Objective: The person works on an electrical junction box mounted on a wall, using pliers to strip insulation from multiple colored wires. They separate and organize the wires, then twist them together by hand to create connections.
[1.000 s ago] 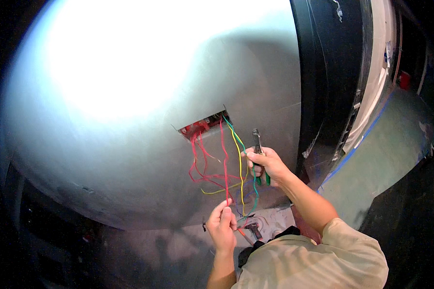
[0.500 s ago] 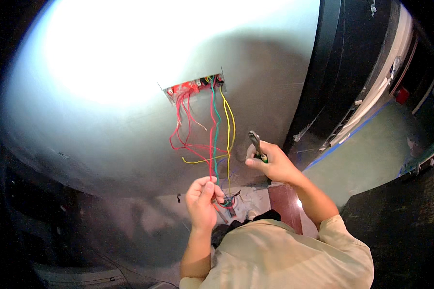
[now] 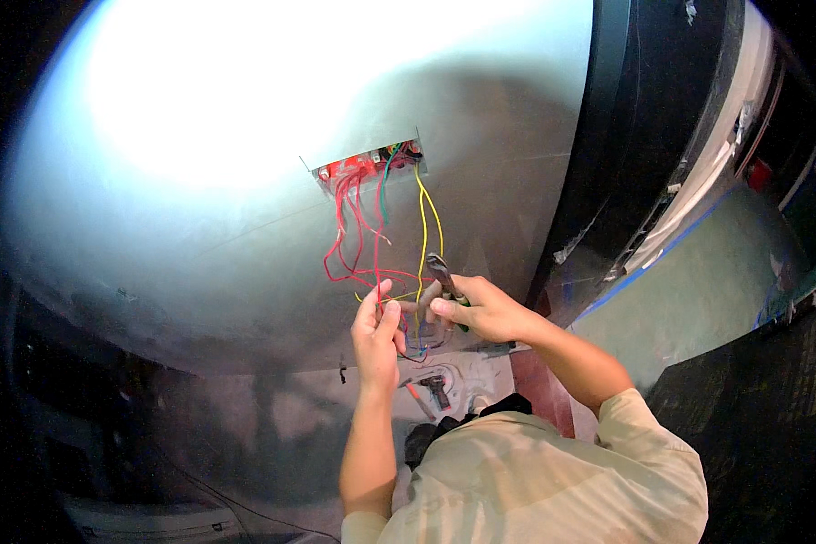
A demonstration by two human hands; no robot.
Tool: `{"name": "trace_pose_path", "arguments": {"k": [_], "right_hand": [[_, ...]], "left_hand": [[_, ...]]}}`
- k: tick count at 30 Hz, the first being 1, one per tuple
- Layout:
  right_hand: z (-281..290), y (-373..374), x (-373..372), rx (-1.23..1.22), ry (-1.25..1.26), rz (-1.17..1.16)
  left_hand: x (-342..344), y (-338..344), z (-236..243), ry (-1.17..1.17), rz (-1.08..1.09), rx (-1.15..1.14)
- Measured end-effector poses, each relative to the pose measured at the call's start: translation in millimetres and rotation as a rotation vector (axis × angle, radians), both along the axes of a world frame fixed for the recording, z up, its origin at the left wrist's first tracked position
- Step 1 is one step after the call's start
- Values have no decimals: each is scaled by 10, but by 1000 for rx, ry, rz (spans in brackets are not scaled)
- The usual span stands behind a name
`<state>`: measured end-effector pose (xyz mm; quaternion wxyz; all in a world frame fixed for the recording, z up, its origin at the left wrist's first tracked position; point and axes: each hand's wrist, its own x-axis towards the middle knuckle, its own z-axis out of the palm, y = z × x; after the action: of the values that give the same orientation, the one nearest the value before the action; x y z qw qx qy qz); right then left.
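Observation:
Red, green and yellow wires hang from a rectangular wall box (image 3: pixel 364 166) with red inside it. My left hand (image 3: pixel 377 337) is closed, thumb against fingers, on a long red wire (image 3: pixel 378 238). Close to its right, my right hand (image 3: pixel 491 311) is wrapped round the pliers (image 3: pixel 442 272), whose dark head points up and left. The pliers' head overlaps the yellow wires (image 3: pixel 423 222) in view; whether it touches them I cannot tell. A short length of green wire (image 3: pixel 386 190) shows below the box. More red wires (image 3: pixel 338 227) dangle on the left.
On the floor below lie a cordless drill (image 3: pixel 436 390) and an orange-handled tool (image 3: pixel 419 399). A dark vertical frame (image 3: pixel 621 118) borders the grey wall (image 3: pixel 508 190) on the right. Blue tape (image 3: pixel 639 272) edges the greenish floor (image 3: pixel 666 313) beyond.
My left hand has risen along the red wire. My right hand has moved left with the pliers, closer to the wires. The green wire's visible lower end is now much higher.

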<state>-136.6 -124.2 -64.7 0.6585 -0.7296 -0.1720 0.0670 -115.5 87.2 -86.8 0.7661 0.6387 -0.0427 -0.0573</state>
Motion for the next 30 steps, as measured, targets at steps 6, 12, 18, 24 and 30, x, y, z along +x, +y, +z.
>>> {"name": "trace_pose_path", "arguments": {"k": [6,12,18,24,30], "right_hand": [[27,-120,-49,-208,-78,-94],[-70,-147,-142,-232,-12,-77],[-167,-204,-214,-260,-19,-63],[-162,-271,-255,-598,-356,-239],[129,-364,-213,-828,-321,-273]], "left_hand": [[181,-59,-159,-319,255,292],[531,-124,-264,-332,214,433],[346,-199,-243,-216,-5,383],[-135,-359,83,-92,-54,122],[-292,-254,72,97,-119,-186]]}}
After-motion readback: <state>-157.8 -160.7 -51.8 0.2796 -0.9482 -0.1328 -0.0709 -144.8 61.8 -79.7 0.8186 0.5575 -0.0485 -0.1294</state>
